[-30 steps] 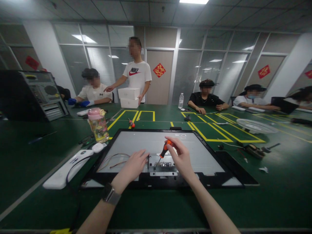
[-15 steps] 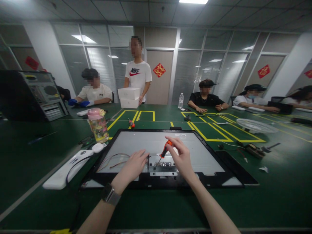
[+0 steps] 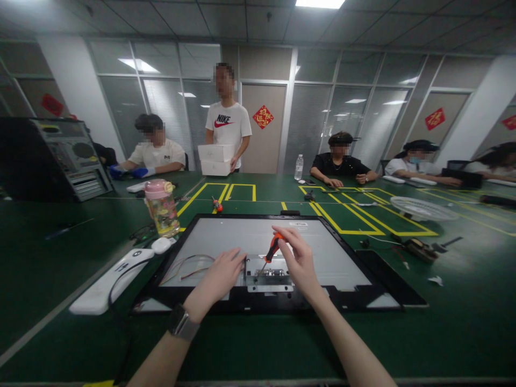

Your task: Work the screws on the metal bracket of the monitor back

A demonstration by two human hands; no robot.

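A flat display panel with a black frame and grey back lies on the green table in front of me. On its lower middle sits a metal bracket. My right hand is closed on an orange and black screwdriver, held tilted with its tip down on the bracket's left part. My left hand lies flat with fingers stretched out, its fingertips at the bracket's left edge. Thin wires lie on the panel left of that hand.
Left of the panel are a white power bank-like device with a black cable and a pink-lidded bottle. A computer case stands farther left. A dark slab lies right. Several people sit opposite; one person stands holding white boxes.
The standing person's white boxes have shifted slightly to the right. My hands and the screwdriver stay in nearly the same place.
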